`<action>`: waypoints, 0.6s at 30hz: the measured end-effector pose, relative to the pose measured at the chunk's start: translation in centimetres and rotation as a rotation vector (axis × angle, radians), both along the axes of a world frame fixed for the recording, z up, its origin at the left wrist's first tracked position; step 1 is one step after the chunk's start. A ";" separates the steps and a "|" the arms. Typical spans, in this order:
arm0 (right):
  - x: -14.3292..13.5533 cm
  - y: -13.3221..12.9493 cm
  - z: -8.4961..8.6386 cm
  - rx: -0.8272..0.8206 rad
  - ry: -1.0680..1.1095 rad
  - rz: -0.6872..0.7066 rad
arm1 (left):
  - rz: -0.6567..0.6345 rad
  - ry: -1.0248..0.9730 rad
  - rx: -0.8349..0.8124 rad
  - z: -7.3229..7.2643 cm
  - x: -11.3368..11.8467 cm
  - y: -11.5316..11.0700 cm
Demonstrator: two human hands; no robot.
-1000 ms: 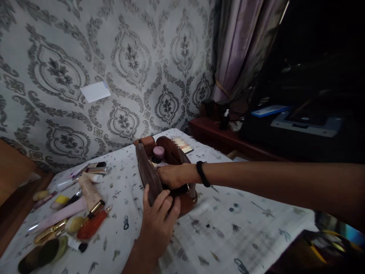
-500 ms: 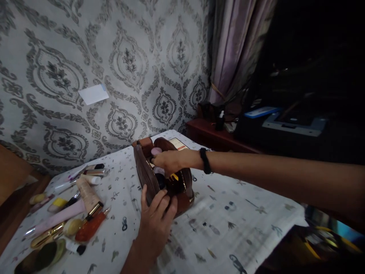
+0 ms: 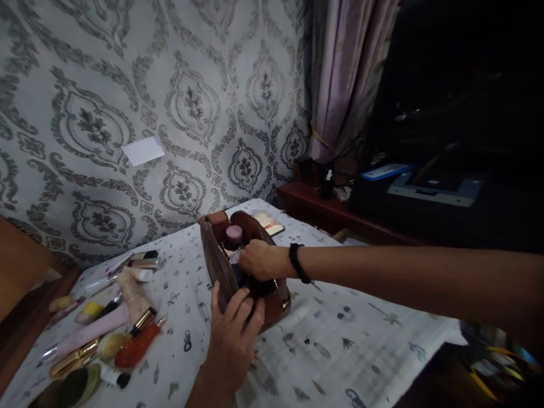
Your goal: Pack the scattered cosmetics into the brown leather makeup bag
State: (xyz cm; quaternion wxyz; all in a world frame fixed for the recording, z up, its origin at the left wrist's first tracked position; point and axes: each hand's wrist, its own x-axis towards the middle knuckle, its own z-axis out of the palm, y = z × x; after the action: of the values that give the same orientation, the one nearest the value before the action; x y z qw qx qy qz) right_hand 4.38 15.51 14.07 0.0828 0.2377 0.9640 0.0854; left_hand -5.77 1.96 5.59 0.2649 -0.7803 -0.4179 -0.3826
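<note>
A brown zippered makeup bag point(image 3: 215, 258) stands unzipped on the patterned cloth point(image 3: 340, 345). My left hand point(image 3: 233, 328) grips its near edge, the fingers curled over the rim. My right hand point(image 3: 261, 259), with a black band at the wrist, reaches into the opening from the right. Its fingers are bent and closed, the tips hidden among the contents, so what they hold cannot be made out. Beside it in the bag, a pink round-capped item point(image 3: 234, 233) shows, with dark items lower down.
Left of the bag lie several cosmetics, among them a beige tube point(image 3: 134, 297), a pink tube point(image 3: 91, 331), an orange-red bottle point(image 3: 138, 345) and a round green-lidded jar point(image 3: 80, 385). A phone-like flat item point(image 3: 274, 228) lies behind the bag. A reddish wooden ledge point(image 3: 297, 198) borders the back right.
My right hand has moved nearer within the bag, away from the pink-capped item, which now shows more fully. The yellow mark inside is now hidden. My left hand keeps its place.
</note>
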 end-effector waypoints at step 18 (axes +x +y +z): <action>1.7 -12.3 0.0 -0.030 0.836 0.476 | 0.175 0.107 0.085 -1.3 -0.4 0.6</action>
State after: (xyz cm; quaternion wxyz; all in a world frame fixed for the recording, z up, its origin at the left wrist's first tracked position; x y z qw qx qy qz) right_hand 6.08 3.24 14.07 -0.3301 0.0231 0.9435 -0.0149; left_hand -6.16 2.59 4.34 0.3522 -0.7481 -0.4530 -0.3334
